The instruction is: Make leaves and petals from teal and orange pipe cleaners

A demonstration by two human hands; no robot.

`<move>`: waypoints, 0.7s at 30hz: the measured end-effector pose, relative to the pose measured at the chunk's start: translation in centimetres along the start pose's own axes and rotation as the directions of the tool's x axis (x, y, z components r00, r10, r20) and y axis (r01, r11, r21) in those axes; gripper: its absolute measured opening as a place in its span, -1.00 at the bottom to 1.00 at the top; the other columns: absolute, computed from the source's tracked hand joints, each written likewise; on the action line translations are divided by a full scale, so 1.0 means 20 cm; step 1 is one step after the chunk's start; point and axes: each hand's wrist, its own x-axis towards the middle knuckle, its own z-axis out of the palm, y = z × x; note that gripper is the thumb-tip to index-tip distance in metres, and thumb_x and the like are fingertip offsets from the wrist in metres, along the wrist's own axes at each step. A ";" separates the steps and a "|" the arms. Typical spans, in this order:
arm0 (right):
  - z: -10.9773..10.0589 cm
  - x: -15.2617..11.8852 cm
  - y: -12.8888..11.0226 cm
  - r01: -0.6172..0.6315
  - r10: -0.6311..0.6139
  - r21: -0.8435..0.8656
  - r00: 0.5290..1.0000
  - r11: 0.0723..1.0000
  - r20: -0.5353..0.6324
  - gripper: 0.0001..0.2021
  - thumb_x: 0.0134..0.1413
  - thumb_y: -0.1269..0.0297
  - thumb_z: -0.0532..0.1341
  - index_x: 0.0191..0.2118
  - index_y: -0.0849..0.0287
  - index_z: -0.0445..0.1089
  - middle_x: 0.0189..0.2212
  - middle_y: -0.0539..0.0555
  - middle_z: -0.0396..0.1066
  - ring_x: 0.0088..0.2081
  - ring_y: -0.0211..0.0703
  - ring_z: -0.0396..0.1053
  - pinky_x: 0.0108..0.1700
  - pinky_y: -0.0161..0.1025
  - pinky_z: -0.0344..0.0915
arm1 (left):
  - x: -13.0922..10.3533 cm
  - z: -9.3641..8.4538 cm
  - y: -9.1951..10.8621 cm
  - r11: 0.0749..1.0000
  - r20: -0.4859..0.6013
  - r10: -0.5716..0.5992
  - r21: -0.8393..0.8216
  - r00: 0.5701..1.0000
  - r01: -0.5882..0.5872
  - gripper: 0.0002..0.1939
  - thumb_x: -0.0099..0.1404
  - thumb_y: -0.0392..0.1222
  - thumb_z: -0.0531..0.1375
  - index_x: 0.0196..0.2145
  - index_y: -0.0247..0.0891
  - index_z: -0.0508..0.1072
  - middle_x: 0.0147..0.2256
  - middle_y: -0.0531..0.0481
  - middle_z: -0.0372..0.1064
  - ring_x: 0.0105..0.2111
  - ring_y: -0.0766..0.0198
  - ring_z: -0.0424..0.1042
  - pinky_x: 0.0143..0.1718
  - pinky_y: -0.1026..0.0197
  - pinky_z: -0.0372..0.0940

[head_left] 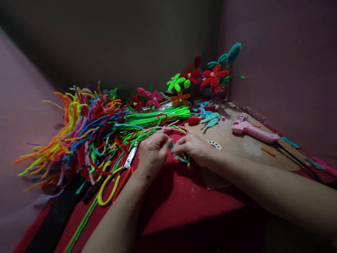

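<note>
Close together over the red tabletop (189, 196), my left hand (154, 149) and my right hand (193, 149) both pinch a teal pipe cleaner (181, 157). Fingers are closed on each side, hiding most of it. A green tip shows just below the right fingers. Behind my hands lie loose pink, red and green pipe cleaners (165, 129). Left of my left wrist rest scissors (109, 186) with yellow and orange handles. Several light-blue and turquoise petal shapes (211, 120) of pipe cleaner sit beyond my right hand.
A large heap of colourful pipe cleaners (86, 130) fills the left side. Green stems (160, 115) lie bundled behind. Pipe-cleaner flowers (215, 74) stand at the back. A pink glue gun (256, 132) with a black cable rests on a brown board (231, 154). Walls close in behind and right.
</note>
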 end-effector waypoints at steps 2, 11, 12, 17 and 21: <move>0.00 0.01 0.00 0.002 -0.002 0.016 1.000 1.000 0.004 -0.80 -0.25 0.49 0.19 -0.76 0.27 0.28 -0.86 -0.05 0.17 -0.78 -0.41 0.04 -0.69 -0.37 -0.06 | -0.02 0.01 0.01 0.986 -0.015 0.110 0.130 0.994 -0.107 -0.83 0.16 -0.24 0.12 -0.56 -0.26 0.39 -0.54 0.01 0.33 -0.49 0.33 0.27 -0.41 0.29 0.13; -0.04 0.06 0.04 0.160 -0.139 0.285 0.986 0.945 -0.093 -0.80 -0.27 0.29 0.32 -0.63 0.26 0.31 -0.75 -0.08 0.18 -0.70 -0.41 0.07 -0.63 -0.35 -0.03 | 0.04 -0.02 0.02 0.723 0.183 -0.381 -0.553 0.906 0.415 -0.76 0.13 -0.03 0.17 -0.38 -0.29 0.40 -0.55 0.11 0.26 -0.74 0.52 0.04 -0.74 0.38 -0.07; -0.04 0.06 0.04 0.195 -0.162 0.297 0.978 0.935 -0.132 -0.79 -0.28 0.26 0.34 -0.60 0.26 0.31 -0.73 -0.09 0.18 -0.69 -0.42 0.07 -0.63 -0.36 -0.03 | 0.04 -0.02 0.01 0.632 0.289 -0.394 -0.604 0.872 0.486 -0.74 0.11 -0.03 0.20 -0.38 -0.31 0.39 -0.55 0.11 0.25 -0.74 0.54 0.02 -0.75 0.39 -0.10; -0.03 0.07 0.04 0.278 -0.210 0.350 0.952 0.894 -0.221 -0.71 -0.33 0.20 0.36 -0.48 0.25 0.32 -0.65 -0.10 0.21 -0.65 -0.41 0.12 -0.60 -0.36 0.04 | 0.01 0.03 0.01 0.359 0.635 -0.309 -0.612 0.708 0.705 -0.75 0.05 -0.09 0.27 -0.44 -0.34 0.37 -0.64 0.14 0.17 -0.73 0.53 0.06 -0.78 0.44 -0.06; -0.03 0.07 0.06 0.290 -0.234 0.303 0.950 0.908 -0.209 -0.72 -0.26 0.17 0.32 -0.46 0.24 0.30 -0.65 -0.08 0.23 -0.64 -0.38 0.15 -0.57 -0.34 0.10 | 0.00 0.07 0.02 0.327 0.654 -0.275 -0.626 0.705 0.708 -0.77 0.08 -0.12 0.25 -0.43 -0.36 0.36 -0.51 0.05 0.31 -0.72 0.56 0.06 -0.79 0.45 -0.04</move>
